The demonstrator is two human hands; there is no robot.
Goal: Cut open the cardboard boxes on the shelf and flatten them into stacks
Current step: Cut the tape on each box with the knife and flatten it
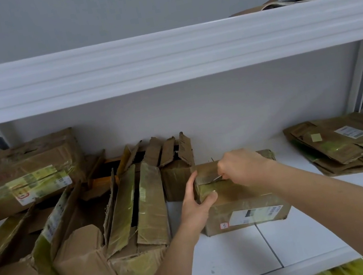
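Right of centre in the frame, a small brown taped cardboard box with a white shipping label (240,202) sits on the white shelf (233,256). The left hand (196,204) has its grip wrapped round the box's left end, thumb on the front face and fingers on the side. The right hand (241,166) is curled tight around a thin metal blade (217,177), only its tip showing, right at the taped top seam.

My take: keep the blade shallow and draw it along the seam away from the holding thumb, which looks awfully close. Brace the box firmly so it doesn't skid.

Count-wise: one box being cut, roughly six or seven uncut or half-open brown boxes (75,228) jumbled centre-left (hard to separate), one stack of flattened cardboard (351,146) at right, another bit of cardboard (273,4) on the upper shelf.
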